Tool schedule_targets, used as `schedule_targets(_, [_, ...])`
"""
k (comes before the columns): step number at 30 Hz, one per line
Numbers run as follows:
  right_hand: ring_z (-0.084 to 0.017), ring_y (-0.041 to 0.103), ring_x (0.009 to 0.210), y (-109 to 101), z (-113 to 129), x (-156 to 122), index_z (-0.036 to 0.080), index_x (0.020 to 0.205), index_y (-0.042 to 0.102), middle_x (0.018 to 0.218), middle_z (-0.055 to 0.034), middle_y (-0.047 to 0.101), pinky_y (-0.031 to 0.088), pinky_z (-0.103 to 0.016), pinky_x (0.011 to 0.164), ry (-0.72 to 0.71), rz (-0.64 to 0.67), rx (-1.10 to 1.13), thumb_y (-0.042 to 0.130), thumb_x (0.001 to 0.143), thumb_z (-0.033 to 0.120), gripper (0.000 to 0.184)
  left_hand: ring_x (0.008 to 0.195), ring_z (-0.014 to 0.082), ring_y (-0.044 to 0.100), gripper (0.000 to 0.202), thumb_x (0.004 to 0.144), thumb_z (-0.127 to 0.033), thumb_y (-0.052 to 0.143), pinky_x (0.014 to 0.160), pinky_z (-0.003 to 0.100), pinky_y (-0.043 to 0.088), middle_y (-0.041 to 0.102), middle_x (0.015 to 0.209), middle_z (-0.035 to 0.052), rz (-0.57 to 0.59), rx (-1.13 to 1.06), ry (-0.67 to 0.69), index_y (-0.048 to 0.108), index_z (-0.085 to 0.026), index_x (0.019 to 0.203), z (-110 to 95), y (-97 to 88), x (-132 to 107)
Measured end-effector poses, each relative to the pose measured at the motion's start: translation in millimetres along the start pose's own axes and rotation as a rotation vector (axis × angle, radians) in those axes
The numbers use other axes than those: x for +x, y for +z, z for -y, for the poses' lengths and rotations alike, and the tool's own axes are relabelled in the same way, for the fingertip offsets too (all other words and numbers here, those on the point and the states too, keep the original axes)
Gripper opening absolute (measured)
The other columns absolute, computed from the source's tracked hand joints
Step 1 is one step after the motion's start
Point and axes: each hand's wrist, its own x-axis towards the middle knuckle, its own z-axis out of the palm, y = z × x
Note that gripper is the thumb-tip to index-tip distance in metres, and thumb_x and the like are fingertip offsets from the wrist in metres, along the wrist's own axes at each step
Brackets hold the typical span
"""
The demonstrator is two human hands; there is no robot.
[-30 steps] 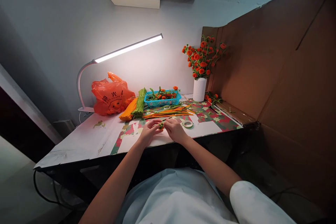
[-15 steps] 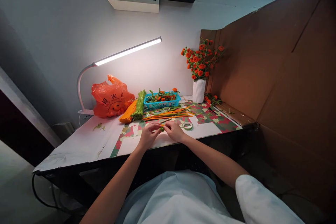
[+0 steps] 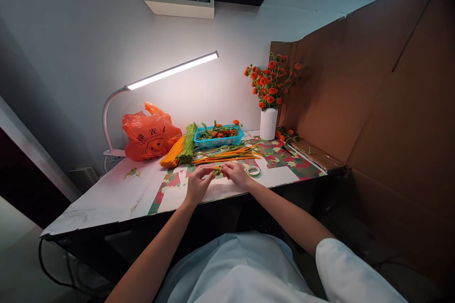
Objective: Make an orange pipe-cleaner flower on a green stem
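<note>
My left hand (image 3: 196,183) and my right hand (image 3: 237,173) meet over the near part of the desk (image 3: 106,196), fingers pinched together on a small green and orange piece (image 3: 216,170) held between them. Just behind the hands lie loose orange and green pipe cleaners (image 3: 229,154). A small tape roll (image 3: 253,170) rests on the desk right of my right hand.
At the back stand an orange plastic bag (image 3: 149,131), bundles of orange and green stems (image 3: 181,146), a blue basket (image 3: 217,137) of small flowers, and a white vase (image 3: 268,123) of orange flowers. A desk lamp (image 3: 159,75) arches over. A cardboard wall (image 3: 373,90) closes the right side.
The view has shifted slightly. Both hands stay together on the small piece, with the fingers working it a little.
</note>
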Motion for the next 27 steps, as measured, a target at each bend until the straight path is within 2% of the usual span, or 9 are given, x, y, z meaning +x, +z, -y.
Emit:
schedule_targets(5, [-0.011,0.044,0.058,8.2,-0.6,-9.4,0.018,0.066,0.051,0.062,0.0030,0.049,0.032,-0.023,0.055,-0.194,-0.061,-0.265,0.057,0.080,0.028,0.018,0.086,0.0200,0.064,0.026,0.069,-0.041,0.074,0.075,0.032,0.055,0.067,0.090,0.0071,-0.089,-0.032,-0.012,0.072,-0.017,0.079,4.9,2.5,0.2])
schedule_targets(8, [-0.013,0.044,0.059,13.0,-0.9,-13.5,0.019,0.065,0.049,0.063,0.0013,0.051,0.032,-0.025,0.057,-0.258,-0.094,-0.397,0.052,0.084,0.023,0.020,0.084,0.0196,0.064,0.027,0.070,-0.042,0.073,0.072,0.030,0.054,0.066,0.089,0.0073,-0.072,-0.052,-0.023,0.071,-0.016,0.074,1.8,1.5,0.4])
schedule_targets(12, [-0.014,0.046,0.064,14.3,-2.9,-15.4,0.019,0.069,0.050,0.069,-0.0009,0.054,0.032,-0.025,0.059,-0.335,-0.105,-0.518,0.049,0.084,0.016,0.015,0.076,0.0173,0.064,0.030,0.066,-0.043,0.077,0.067,0.029,0.054,0.066,0.086,0.0067,0.002,-0.109,-0.119,0.068,-0.015,0.072,-3.6,-2.3,1.8])
schedule_targets(16, [-0.013,0.045,0.063,15.0,-3.4,-14.7,0.019,0.068,0.049,0.066,0.0006,0.051,0.032,-0.024,0.059,-0.355,-0.135,-0.444,0.046,0.081,0.013,0.015,0.074,0.0171,0.064,0.035,0.063,-0.045,0.078,0.066,0.030,0.056,0.066,0.084,0.0065,0.021,-0.138,-0.159,0.066,-0.014,0.070,-4.1,-1.0,2.2])
schedule_targets(19, [-0.012,0.041,0.056,18.0,-4.7,-11.9,0.020,0.061,0.044,0.058,0.0030,0.045,0.030,-0.024,0.055,-0.307,-0.192,-0.368,0.046,0.079,0.015,0.019,0.077,0.0183,0.065,0.034,0.066,-0.045,0.076,0.068,0.031,0.057,0.066,0.084,0.0070,-0.051,-0.112,-0.076,0.065,-0.014,0.071,-1.5,4.2,1.0])
schedule_targets(23, [-0.011,0.040,0.053,20.8,-8.1,-7.2,0.020,0.056,0.041,0.054,0.0038,0.042,0.028,-0.024,0.054,-0.265,-0.253,-0.340,0.047,0.076,0.016,0.021,0.084,0.0201,0.064,0.026,0.073,-0.041,0.071,0.067,0.030,0.056,0.066,0.087,0.0087,-0.108,0.054,0.065,0.065,-0.015,0.072,0.2,7.9,-0.7])
schedule_targets(27, [-0.011,0.041,0.054,18.2,-8.8,-5.9,0.019,0.057,0.045,0.054,0.0038,0.044,0.030,-0.023,0.055,-0.235,-0.203,-0.291,0.049,0.078,0.018,0.021,0.080,0.0197,0.065,0.023,0.077,-0.039,0.067,0.061,0.027,0.055,0.066,0.084,0.0080,-0.113,0.162,0.102,0.065,-0.016,0.074,-1.7,7.8,-1.2])
